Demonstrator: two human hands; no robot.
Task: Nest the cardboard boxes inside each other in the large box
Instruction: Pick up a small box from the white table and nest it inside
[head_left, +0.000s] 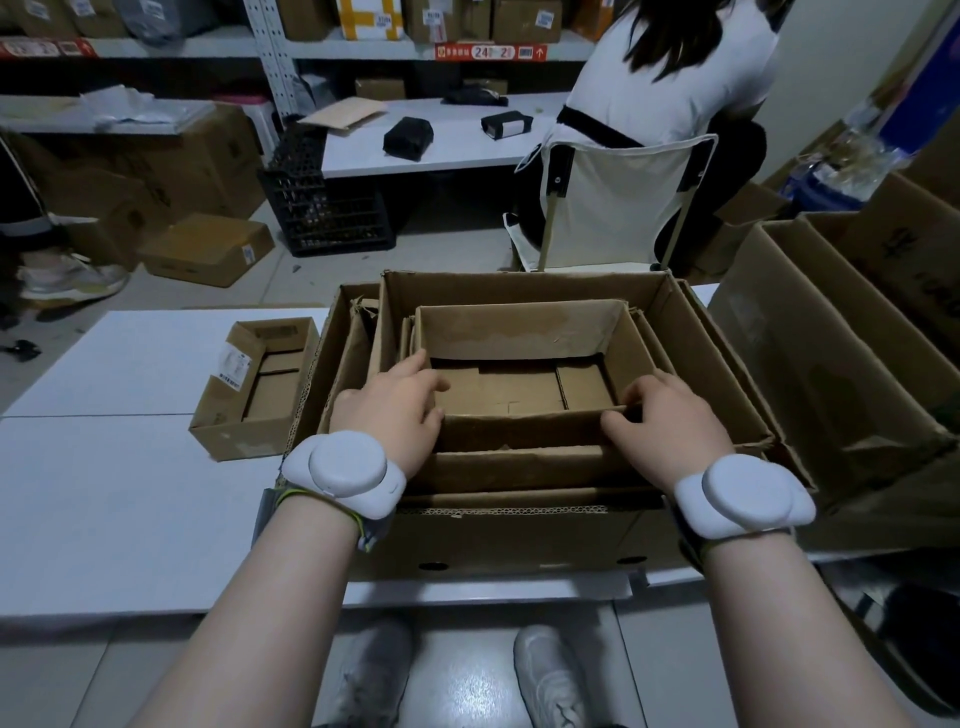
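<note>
A large open cardboard box (498, 540) stands on the white table in front of me, with a middle box (524, 288) nested inside it. Within that sits a smaller open box (519, 332), slightly raised at its near side. My left hand (392, 410) grips this smaller box at its near left corner, fingers curled over the rim. My right hand (662, 415) grips its near right corner in the same way. Left of the large box, a small open box (228, 415) with a white label rests on the table, apart from both hands.
The white table (130, 493) stretches left. Tall open cardboard boxes (852, 332) stand close at the right. A person sits on a white folding chair (613, 208) just behind the table. A black crate (327, 208), floor boxes and shelves lie beyond.
</note>
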